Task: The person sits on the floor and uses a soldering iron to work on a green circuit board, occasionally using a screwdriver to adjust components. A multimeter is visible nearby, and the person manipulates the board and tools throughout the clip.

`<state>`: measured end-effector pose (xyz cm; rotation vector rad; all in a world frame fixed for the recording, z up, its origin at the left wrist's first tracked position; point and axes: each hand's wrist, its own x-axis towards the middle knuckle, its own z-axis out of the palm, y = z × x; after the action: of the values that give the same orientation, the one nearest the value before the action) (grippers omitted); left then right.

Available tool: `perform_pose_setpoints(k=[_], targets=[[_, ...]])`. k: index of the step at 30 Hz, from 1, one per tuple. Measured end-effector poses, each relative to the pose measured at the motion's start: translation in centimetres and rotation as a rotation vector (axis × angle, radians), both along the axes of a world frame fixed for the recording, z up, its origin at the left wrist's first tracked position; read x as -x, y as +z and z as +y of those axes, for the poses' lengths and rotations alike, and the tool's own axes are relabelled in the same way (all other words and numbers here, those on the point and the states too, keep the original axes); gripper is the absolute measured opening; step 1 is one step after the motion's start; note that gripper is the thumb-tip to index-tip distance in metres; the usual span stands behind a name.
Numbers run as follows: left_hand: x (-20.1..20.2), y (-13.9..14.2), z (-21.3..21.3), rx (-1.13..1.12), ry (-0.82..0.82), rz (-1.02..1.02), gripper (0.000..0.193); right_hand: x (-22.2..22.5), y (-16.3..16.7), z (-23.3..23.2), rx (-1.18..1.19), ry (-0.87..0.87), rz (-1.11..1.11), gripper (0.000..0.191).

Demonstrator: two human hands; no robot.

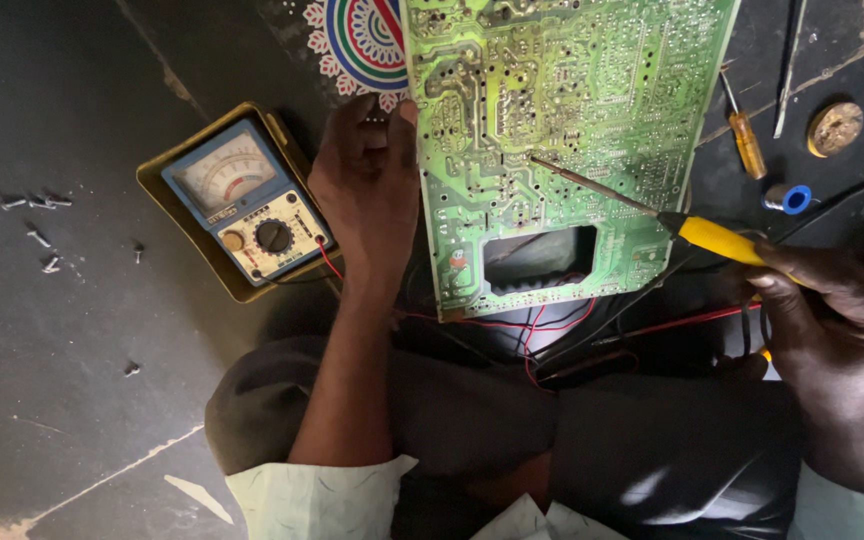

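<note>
A large green circuit board [572,110] lies solder side up over my lap, with a rectangular cut-out near its lower edge. My left hand [367,190] grips the board's left edge, fingers curled round it. My right hand [832,300] is closed on a yellow-handled soldering iron [717,238]. Its long metal tip [582,180] reaches left and touches the board near the middle. Red and black wires [542,325] run out from under the board's lower edge.
An analog multimeter [242,205] in a yellow case sits left of my left hand on the dark floor. Several small screws [37,215] lie scattered further left. At the right are an orange-handled screwdriver [747,140], a solder spool [790,198], a round tin [834,128].
</note>
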<state>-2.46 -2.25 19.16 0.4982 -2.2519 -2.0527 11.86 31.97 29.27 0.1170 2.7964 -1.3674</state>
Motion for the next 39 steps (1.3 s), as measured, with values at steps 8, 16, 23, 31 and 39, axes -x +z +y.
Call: perform_pose_setpoints(k=[8, 16, 23, 31, 39], targets=[[0.1, 0.1, 0.1, 0.012, 0.006, -0.003, 0.033, -0.4, -0.2, -0.3, 0.022, -0.058, -0.004, 0.014], [0.1, 0.2, 0.0, 0.024, 0.006, -0.020, 0.032, 0.0, 0.0, -0.8, 0.139, -0.134, -0.087, 0.015], [0.0, 0.2, 0.1, 0.008, 0.004, -0.006, 0.033, -0.3, -0.2, -0.9, 0.166, -0.154, -0.105, 0.018], [0.1, 0.1, 0.0, 0.000, 0.002, 0.016, 0.032, -0.4, -0.3, -0.6, 0.151, -0.132, -0.094, 0.019], [0.0, 0.2, 0.1, 0.052, 0.001, -0.025, 0.033, -0.8, -1.2, 0.6, 0.192, -0.114, -0.139, 0.016]])
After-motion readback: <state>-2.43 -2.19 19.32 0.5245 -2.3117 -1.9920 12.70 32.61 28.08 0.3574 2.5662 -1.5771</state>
